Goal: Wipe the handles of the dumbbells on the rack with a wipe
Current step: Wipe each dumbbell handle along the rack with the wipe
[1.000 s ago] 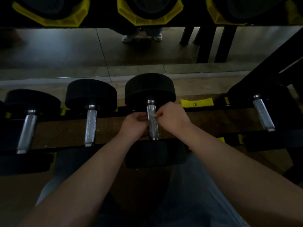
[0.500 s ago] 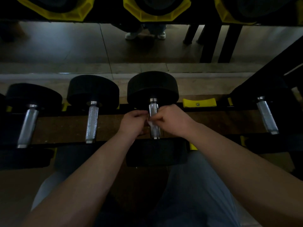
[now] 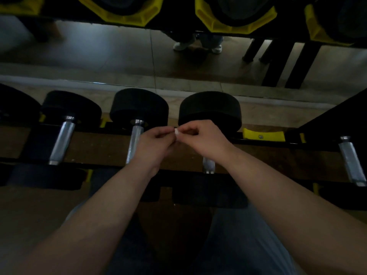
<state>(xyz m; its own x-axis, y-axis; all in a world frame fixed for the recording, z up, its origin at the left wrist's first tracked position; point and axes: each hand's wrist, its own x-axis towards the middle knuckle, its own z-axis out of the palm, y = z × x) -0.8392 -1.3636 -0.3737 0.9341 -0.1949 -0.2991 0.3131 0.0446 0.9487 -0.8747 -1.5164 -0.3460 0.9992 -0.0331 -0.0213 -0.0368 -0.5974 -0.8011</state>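
Several black dumbbells with chrome handles lie across the lower rack [image 3: 278, 144]. My left hand [image 3: 156, 143] and my right hand [image 3: 204, 137] meet above it, fingertips pinched together on a small white wipe [image 3: 176, 131]. The hands hover between two handles. One handle [image 3: 134, 143] runs just left of my left hand. The other handle [image 3: 208, 165] is mostly hidden under my right wrist, only its near end showing. The black head [image 3: 209, 110] of that dumbbell sits just beyond my right hand.
Another chrome handle [image 3: 61, 139] lies further left and one [image 3: 351, 160] at the far right. Yellow cradles [image 3: 234, 22] of the upper rack shelf hang overhead. A mirror behind the rack reflects floor and shoes [image 3: 196, 46]. A yellow rack saddle [image 3: 263, 134] stands unoccupied.
Both hands have lifted off the handle they were around and now hold the wipe between fingertips, above and slightly left of it. The view has swung left, bringing more dumbbells into sight.
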